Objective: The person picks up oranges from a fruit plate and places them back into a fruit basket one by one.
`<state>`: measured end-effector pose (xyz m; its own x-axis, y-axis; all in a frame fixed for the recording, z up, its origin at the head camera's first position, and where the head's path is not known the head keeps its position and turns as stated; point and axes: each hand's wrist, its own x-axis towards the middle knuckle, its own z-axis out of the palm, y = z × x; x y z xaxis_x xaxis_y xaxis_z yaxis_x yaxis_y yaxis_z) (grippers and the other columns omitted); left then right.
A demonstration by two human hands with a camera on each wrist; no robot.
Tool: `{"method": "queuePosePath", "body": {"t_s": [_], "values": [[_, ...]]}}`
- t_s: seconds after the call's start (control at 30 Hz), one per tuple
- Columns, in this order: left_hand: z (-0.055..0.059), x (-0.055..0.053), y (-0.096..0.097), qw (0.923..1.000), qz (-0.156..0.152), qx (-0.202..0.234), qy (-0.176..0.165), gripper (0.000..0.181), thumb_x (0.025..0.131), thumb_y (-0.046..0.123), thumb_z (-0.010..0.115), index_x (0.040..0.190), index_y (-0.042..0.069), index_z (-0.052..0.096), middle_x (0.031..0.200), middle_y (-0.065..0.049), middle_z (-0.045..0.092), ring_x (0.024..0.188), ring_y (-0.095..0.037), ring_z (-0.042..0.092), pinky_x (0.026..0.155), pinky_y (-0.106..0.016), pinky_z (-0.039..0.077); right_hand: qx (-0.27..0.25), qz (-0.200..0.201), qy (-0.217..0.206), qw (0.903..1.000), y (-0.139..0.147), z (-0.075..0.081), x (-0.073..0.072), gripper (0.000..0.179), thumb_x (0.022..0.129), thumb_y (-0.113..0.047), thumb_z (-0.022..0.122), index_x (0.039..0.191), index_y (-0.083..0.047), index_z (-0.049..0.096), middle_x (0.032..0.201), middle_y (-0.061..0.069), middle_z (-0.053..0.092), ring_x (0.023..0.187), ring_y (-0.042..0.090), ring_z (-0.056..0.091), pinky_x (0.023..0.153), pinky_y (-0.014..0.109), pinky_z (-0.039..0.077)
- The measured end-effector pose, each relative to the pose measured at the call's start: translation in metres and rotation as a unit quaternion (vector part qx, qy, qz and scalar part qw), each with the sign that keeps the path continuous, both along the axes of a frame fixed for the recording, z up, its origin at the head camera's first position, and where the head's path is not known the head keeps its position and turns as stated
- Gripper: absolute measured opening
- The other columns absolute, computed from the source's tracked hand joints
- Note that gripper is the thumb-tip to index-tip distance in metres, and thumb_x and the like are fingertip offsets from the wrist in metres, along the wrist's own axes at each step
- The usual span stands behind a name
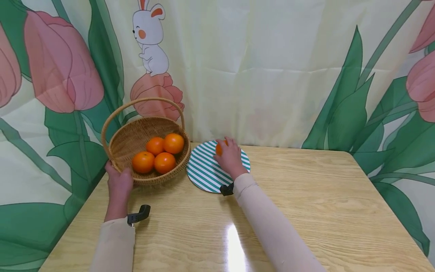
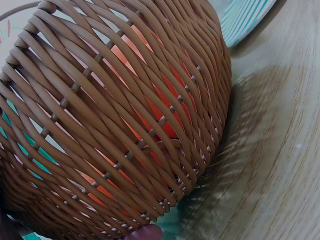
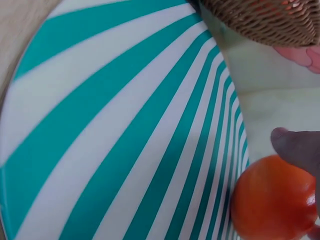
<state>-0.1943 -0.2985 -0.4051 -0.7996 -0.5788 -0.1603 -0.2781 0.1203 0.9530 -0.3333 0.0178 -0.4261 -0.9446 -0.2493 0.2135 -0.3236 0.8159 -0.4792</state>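
A wicker basket (image 1: 156, 182) with a tall arched handle leans with its opening toward me at the left. Several oranges (image 1: 143, 162) lie together inside it, and their colour shows through the weave in the left wrist view. My left hand (image 1: 119, 180) grips the basket's left side near the foot of the handle. Beside the basket lies a round plate (image 1: 204, 172) with green and white stripes. Over its far part my right hand (image 1: 232, 158) holds a single orange (image 3: 272, 200), with the thumb across its top in the right wrist view.
The wooden table (image 1: 306, 204) runs up to a printed curtain (image 1: 272, 75) with tulips and a rabbit, just behind the plate and basket. Dark straps (image 1: 139, 214) sit on both wrists. A bright glare lies on the near tabletop.
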Motion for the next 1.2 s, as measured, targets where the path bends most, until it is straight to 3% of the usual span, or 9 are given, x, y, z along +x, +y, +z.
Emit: {"method": "queuePosePath", "body": {"t_s": [0.23, 0.53, 0.83, 0.93, 1.03, 1.1, 1.2], "values": [[0.000, -0.002, 0.000, 1.0000, 0.001, 0.000, 0.007, 0.072, 0.095, 0.021, 0.033, 0.152, 0.034, -0.009, 0.158, -0.020, 0.019, 0.134, -0.038, 0.040, 0.102, -0.054, 0.043, -0.021, -0.004, -0.026, 0.9994, 0.007, -0.005, -0.003, 0.058, 0.088, -0.017, 0.069, 0.141, -0.021, 0.046, 0.154, 0.013, 0.026, 0.137, 0.040, 0.029, 0.105, 0.052, 0.042], [0.000, -0.001, 0.000, 0.9995, 0.009, -0.023, 0.018, 0.075, 0.093, 0.021, 0.035, 0.152, 0.033, -0.010, 0.156, -0.023, 0.022, 0.132, -0.039, 0.041, 0.102, -0.055, 0.043, -0.037, -0.002, -0.016, 0.9992, 0.013, -0.006, 0.000, 0.053, 0.089, -0.012, 0.067, 0.138, -0.018, 0.049, 0.153, 0.015, 0.029, 0.134, 0.043, 0.034, 0.106, 0.051, 0.042], [0.000, -0.002, -0.003, 0.9991, 0.029, -0.027, 0.011, 0.069, 0.094, 0.031, 0.038, 0.151, 0.033, 0.000, 0.151, -0.022, 0.033, 0.124, -0.034, 0.051, 0.083, -0.033, 0.056, -0.054, 0.007, -0.012, 0.9985, 0.013, -0.002, 0.007, 0.054, 0.088, -0.015, 0.069, 0.138, -0.019, 0.049, 0.150, 0.014, 0.032, 0.129, 0.042, 0.039, 0.106, 0.052, 0.041], [-0.001, -0.004, -0.003, 0.9992, 0.017, -0.024, 0.025, 0.069, 0.094, 0.033, 0.035, 0.152, 0.033, -0.002, 0.156, -0.020, 0.026, 0.130, -0.035, 0.046, 0.092, -0.042, 0.053, -0.064, 0.014, -0.001, 0.9978, 0.010, 0.004, 0.010, 0.054, 0.088, -0.014, 0.070, 0.138, -0.019, 0.048, 0.149, 0.013, 0.033, 0.128, 0.040, 0.041, 0.105, 0.050, 0.042], [-0.004, -0.005, -0.001, 0.9986, 0.011, -0.030, 0.043, 0.070, 0.095, 0.031, 0.031, 0.153, 0.034, -0.007, 0.160, -0.016, 0.016, 0.139, -0.034, 0.035, 0.106, -0.050, 0.041, -0.082, 0.023, 0.017, 0.9962, 0.004, 0.012, 0.015, 0.055, 0.087, -0.014, 0.071, 0.137, -0.020, 0.049, 0.149, 0.012, 0.034, 0.126, 0.038, 0.044, 0.103, 0.049, 0.045], [-0.007, -0.005, 0.000, 0.9980, 0.017, -0.024, 0.056, 0.069, 0.095, 0.029, 0.029, 0.153, 0.038, -0.007, 0.162, -0.011, 0.011, 0.144, -0.031, 0.027, 0.114, -0.051, 0.031, -0.090, 0.035, 0.028, 0.9950, -0.002, 0.018, 0.019, 0.055, 0.087, -0.014, 0.071, 0.137, -0.020, 0.049, 0.148, 0.012, 0.035, 0.126, 0.036, 0.044, 0.103, 0.047, 0.046], [-0.011, -0.004, 0.004, 0.9964, 0.039, -0.015, 0.073, 0.066, 0.095, 0.026, 0.027, 0.152, 0.043, -0.002, 0.163, -0.008, 0.011, 0.145, -0.028, 0.026, 0.117, -0.049, 0.026, -0.099, 0.058, 0.045, 0.9924, -0.012, 0.030, 0.027, 0.055, 0.087, -0.015, 0.071, 0.137, -0.020, 0.049, 0.148, 0.013, 0.036, 0.127, 0.036, 0.045, 0.102, 0.046, 0.047]]}}
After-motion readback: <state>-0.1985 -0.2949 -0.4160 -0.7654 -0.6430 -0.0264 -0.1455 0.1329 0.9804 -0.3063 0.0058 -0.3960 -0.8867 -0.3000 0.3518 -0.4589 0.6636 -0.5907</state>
